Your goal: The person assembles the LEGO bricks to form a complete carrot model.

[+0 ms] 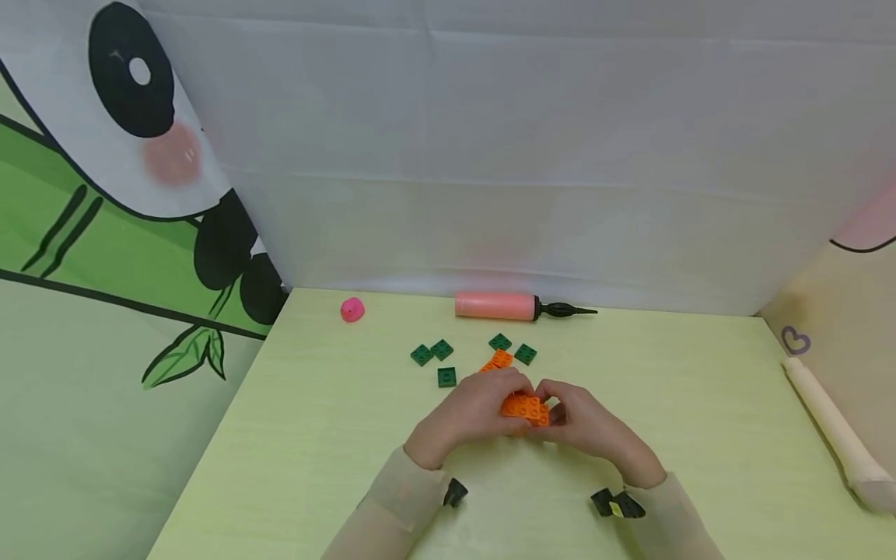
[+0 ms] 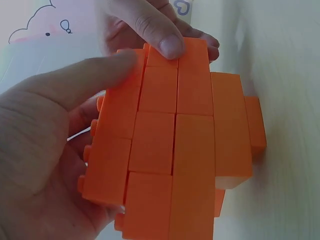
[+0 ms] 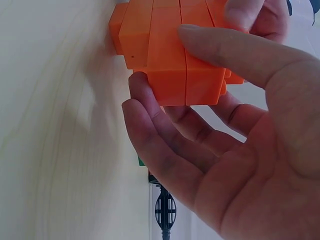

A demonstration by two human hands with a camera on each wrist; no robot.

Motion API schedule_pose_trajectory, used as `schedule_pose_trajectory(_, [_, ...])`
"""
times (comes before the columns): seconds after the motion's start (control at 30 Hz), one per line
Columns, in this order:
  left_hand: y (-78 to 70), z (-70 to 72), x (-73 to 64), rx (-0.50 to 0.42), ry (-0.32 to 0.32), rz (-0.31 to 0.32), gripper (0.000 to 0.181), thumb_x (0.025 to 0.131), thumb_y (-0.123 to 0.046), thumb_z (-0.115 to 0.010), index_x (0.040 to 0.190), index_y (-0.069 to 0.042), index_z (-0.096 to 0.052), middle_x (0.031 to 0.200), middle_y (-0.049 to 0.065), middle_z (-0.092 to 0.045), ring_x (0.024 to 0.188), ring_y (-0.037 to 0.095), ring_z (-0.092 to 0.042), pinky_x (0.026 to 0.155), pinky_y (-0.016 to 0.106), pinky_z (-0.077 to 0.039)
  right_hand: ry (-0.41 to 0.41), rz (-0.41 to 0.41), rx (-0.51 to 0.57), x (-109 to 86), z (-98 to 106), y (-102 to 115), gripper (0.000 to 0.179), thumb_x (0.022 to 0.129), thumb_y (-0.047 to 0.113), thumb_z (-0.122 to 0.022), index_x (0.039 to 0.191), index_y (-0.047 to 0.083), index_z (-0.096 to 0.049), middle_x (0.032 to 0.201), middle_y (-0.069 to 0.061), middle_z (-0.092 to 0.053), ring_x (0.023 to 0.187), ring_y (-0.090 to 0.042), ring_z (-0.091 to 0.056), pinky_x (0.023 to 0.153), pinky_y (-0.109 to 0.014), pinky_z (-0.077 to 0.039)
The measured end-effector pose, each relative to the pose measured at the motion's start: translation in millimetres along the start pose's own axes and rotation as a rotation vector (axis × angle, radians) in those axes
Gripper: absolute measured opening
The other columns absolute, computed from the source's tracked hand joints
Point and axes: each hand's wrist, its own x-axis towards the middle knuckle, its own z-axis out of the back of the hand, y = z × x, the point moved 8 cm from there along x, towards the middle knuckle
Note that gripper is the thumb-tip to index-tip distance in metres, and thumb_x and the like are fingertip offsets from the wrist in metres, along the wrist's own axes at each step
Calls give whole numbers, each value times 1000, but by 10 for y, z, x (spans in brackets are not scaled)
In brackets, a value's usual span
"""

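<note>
Both hands hold one block assembly (image 1: 523,407) of orange toy bricks, built in several stepped layers with studs facing up in the head view. My left hand (image 1: 483,404) grips its left side, the thumb (image 2: 95,75) lying across the upper layer in the left wrist view. From the other side my right hand (image 1: 584,416) pinches the end, its thumb (image 3: 225,47) on the near face and fingers curled behind. Seen from the left wrist, the stack narrows toward the table side. More orange bricks (image 1: 500,358) lie just beyond the left hand, partly hidden by it.
Several small green bricks (image 1: 446,377) lie scattered beyond the hands. A pink hand pump (image 1: 495,306) with a black nozzle and a small pink object (image 1: 352,309) are at the table's back edge. A pale club-shaped object (image 1: 836,432) lies along the right edge.
</note>
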Motion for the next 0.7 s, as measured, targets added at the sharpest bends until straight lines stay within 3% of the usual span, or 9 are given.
schedule_pose_trajectory(0.17, [141,29,5,-197,-2,32,25,106,-39,-63,114,-17,-72,102,-13,-67,91,5,-59,85,25,-51,0,-13,-8,5,10,-10,30,88,16,-86,103,16,-61,100,-1,-64,70,-18,-65,62,-28,-54])
schedule_pose_trajectory(0.3, [319,140,-1,-250,-94,92,31,113,-32,-47,119,-13,-71,106,-5,-69,92,10,-61,88,31,-52,1,-21,-20,2,20,-11,32,87,16,-87,103,14,-59,100,-2,-62,71,-18,-64,62,-27,-54])
schedule_pose_trajectory(0.4, [472,230,-29,-238,-196,153,26,112,-18,-48,125,-10,-70,116,0,-70,98,14,-63,91,34,-54,4,-29,-25,-1,31,-11,33,87,17,-87,104,13,-59,99,-3,-62,71,-19,-63,61,-27,-53])
schedule_pose_trajectory(0.5, [594,264,-59,-190,-243,197,28,108,-3,-50,125,-8,-71,118,3,-70,102,19,-65,93,37,-55,5,-39,-32,2,40,-14,33,87,18,-87,104,13,-60,97,-2,-61,69,-19,-62,59,-26,-51])
schedule_pose_trajectory(0.7, [762,128,-54,-54,-151,242,35,101,9,-52,121,-9,-75,120,2,-72,114,24,-66,103,41,-51,13,-56,-44,0,47,-24,33,88,19,-87,106,12,-60,91,-2,-59,68,-18,-59,59,-25,-49])
